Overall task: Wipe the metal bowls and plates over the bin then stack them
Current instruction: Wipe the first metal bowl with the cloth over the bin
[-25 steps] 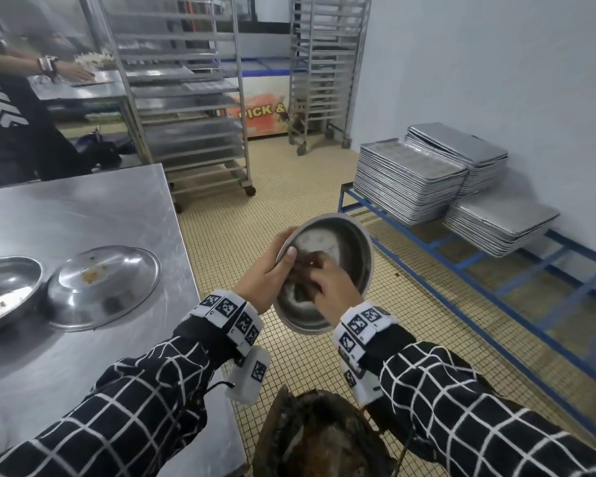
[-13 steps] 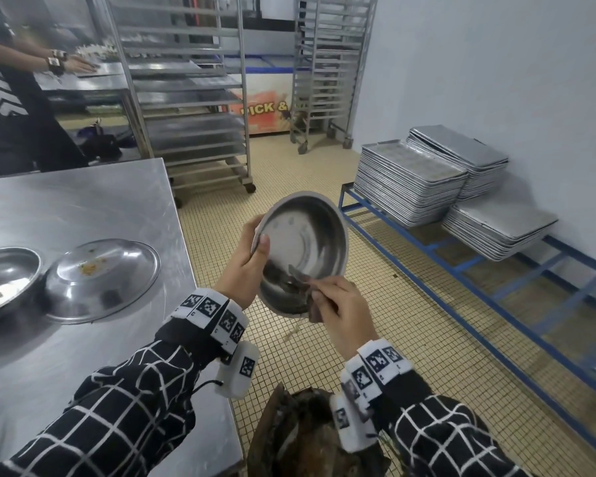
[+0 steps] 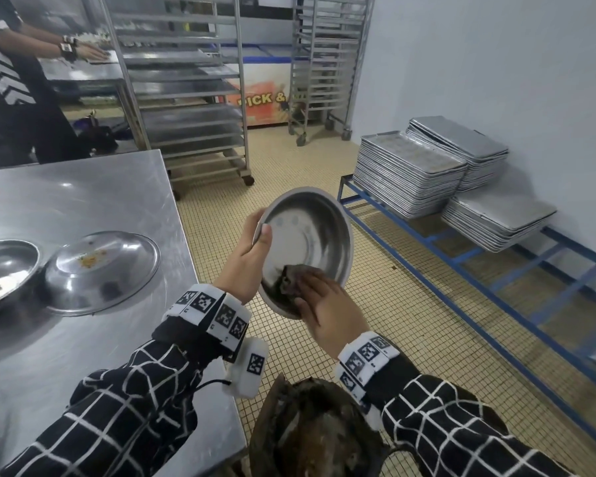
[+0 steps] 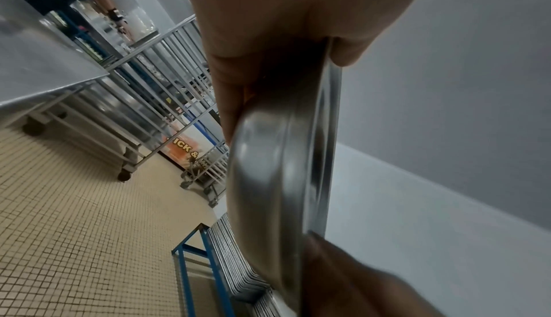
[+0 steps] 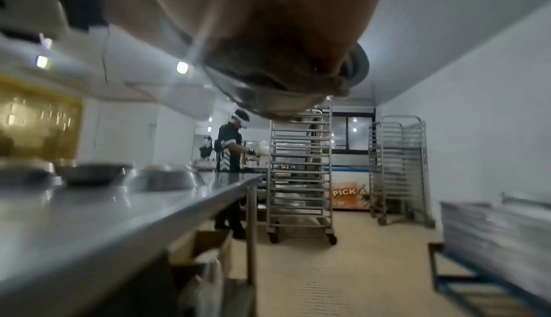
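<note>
A metal bowl (image 3: 312,232) is tilted on edge above the floor, its inside facing me, just beyond the dark bin (image 3: 319,432). My left hand (image 3: 257,235) grips its left rim, thumb on the inside; the left wrist view shows that rim (image 4: 323,157) edge-on under my thumb. My right hand (image 3: 324,304) holds a dark cloth (image 3: 289,280) against the lower inside of the bowl, fingers laid over the wad. The right wrist view shows the bowl (image 5: 268,100) under my palm. A plate with food crumbs (image 3: 100,270) and another dirty bowl (image 3: 0,270) sit on the steel table (image 3: 100,194).
The table's corner is close to my left forearm. A low blue rack (image 3: 461,256) with stacks of baking trays (image 3: 406,173) runs along the right wall. Wheeled tray racks (image 3: 193,98) stand behind, and another person (image 3: 14,80) works at the far left.
My right hand drew the cloth down from the bowl's middle to its lower rim, then pressed it back into the lower inside. The bowl has shifted slightly left and up in my left hand.
</note>
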